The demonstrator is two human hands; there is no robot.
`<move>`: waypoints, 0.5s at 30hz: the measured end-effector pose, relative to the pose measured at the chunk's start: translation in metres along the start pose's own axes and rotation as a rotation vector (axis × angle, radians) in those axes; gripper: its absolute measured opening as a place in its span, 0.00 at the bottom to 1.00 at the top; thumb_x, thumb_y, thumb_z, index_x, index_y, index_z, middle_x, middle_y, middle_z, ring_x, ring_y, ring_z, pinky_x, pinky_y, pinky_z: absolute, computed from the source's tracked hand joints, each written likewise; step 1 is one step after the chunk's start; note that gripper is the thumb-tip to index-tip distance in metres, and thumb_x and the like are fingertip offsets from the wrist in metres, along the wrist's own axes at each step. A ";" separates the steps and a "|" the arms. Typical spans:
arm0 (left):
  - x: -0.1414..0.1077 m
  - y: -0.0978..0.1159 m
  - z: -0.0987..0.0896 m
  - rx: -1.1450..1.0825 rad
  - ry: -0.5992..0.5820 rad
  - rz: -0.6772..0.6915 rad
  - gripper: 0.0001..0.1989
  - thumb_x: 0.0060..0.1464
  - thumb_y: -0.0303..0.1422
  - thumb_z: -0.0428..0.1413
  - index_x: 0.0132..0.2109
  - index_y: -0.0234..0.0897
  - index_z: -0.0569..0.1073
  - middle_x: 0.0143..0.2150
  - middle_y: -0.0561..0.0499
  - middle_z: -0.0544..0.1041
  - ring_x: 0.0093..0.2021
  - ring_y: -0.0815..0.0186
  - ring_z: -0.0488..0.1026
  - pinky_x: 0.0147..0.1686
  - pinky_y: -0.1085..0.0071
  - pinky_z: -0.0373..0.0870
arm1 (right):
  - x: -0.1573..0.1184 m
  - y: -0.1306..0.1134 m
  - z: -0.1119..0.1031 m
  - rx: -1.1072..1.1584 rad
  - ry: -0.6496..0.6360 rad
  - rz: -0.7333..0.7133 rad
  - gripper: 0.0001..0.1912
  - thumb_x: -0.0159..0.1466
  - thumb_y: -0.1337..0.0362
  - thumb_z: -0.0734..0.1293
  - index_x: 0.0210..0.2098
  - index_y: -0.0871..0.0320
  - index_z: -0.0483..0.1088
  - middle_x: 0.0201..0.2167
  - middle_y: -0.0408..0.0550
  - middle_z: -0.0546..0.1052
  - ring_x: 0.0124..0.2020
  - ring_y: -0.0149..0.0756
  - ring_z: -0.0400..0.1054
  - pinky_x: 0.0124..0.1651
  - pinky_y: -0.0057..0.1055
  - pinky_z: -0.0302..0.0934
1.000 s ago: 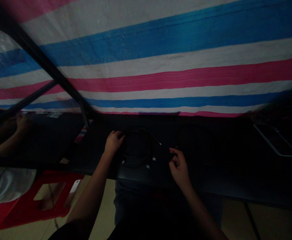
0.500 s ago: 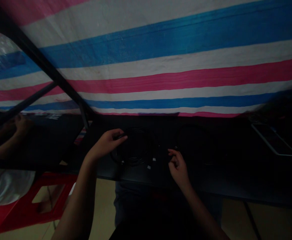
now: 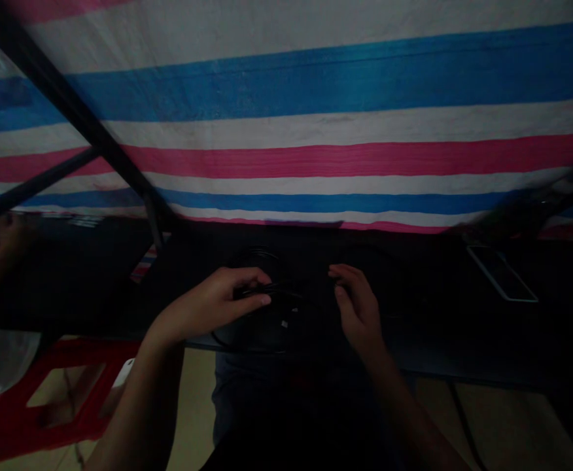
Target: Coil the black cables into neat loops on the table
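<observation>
My left hand (image 3: 230, 294) is closed around strands of a black cable (image 3: 281, 288), thumb below and fingers above. More of the cable lies in loops on the dark table under and beside this hand, and one loop hangs near the front edge. Two small pale connector ends (image 3: 285, 324) show just right of my left hand. My right hand (image 3: 358, 301) is to the right, its fingers bent together toward the thumb. Something dark shows between them, too dim to make out. Behind my right hand a faint black loop lies on the table.
A phone (image 3: 502, 273) lies on the black table (image 3: 438, 340) at the right. Striped plastic sheeting (image 3: 316, 160) hangs behind, with a dark metal post (image 3: 65, 98) at the left. Another person's hand (image 3: 12, 235) is at the far left, above a red stool (image 3: 65, 386).
My left hand has moved right and nearer, lifting cable strands off the coil. My right hand has risen slightly and its fingers have drawn together. The view has shifted a little to the right.
</observation>
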State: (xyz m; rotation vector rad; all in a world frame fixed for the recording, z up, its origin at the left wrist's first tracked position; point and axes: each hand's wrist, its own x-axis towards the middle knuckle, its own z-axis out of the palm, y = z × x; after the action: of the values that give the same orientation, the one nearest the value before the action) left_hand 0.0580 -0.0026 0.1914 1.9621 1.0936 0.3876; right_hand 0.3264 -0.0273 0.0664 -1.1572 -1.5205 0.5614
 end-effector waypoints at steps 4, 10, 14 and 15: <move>0.002 0.011 0.001 0.016 0.090 0.083 0.11 0.64 0.39 0.56 0.47 0.39 0.78 0.43 0.53 0.81 0.41 0.65 0.77 0.41 0.72 0.71 | 0.025 -0.015 0.001 0.014 -0.358 0.096 0.17 0.72 0.56 0.59 0.36 0.55 0.76 0.37 0.49 0.79 0.45 0.43 0.74 0.50 0.39 0.65; -0.009 0.003 -0.012 0.120 0.327 0.092 0.12 0.62 0.41 0.58 0.46 0.39 0.80 0.43 0.51 0.83 0.42 0.63 0.79 0.42 0.71 0.73 | 0.030 -0.007 -0.025 -0.035 -0.421 0.239 0.27 0.70 0.45 0.58 0.24 0.57 0.69 0.20 0.41 0.66 0.25 0.33 0.61 0.29 0.29 0.54; -0.017 -0.010 -0.016 0.177 0.720 0.044 0.13 0.58 0.42 0.60 0.41 0.37 0.82 0.37 0.49 0.83 0.37 0.62 0.79 0.37 0.71 0.73 | 0.031 -0.010 -0.064 -0.067 -0.528 0.337 0.29 0.68 0.41 0.59 0.24 0.57 0.69 0.19 0.39 0.62 0.22 0.31 0.55 0.27 0.29 0.50; -0.018 -0.013 -0.015 0.185 0.771 0.040 0.13 0.57 0.42 0.61 0.39 0.36 0.82 0.34 0.50 0.83 0.34 0.63 0.78 0.33 0.72 0.71 | 0.030 -0.011 -0.071 -0.064 -0.594 0.357 0.29 0.68 0.40 0.58 0.24 0.57 0.70 0.19 0.40 0.62 0.22 0.31 0.55 0.28 0.29 0.50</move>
State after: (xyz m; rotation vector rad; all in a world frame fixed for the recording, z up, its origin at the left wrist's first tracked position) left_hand 0.0316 -0.0062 0.1926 2.0399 1.6039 1.1648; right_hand 0.3905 -0.0215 0.1104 -1.3994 -1.8422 1.1852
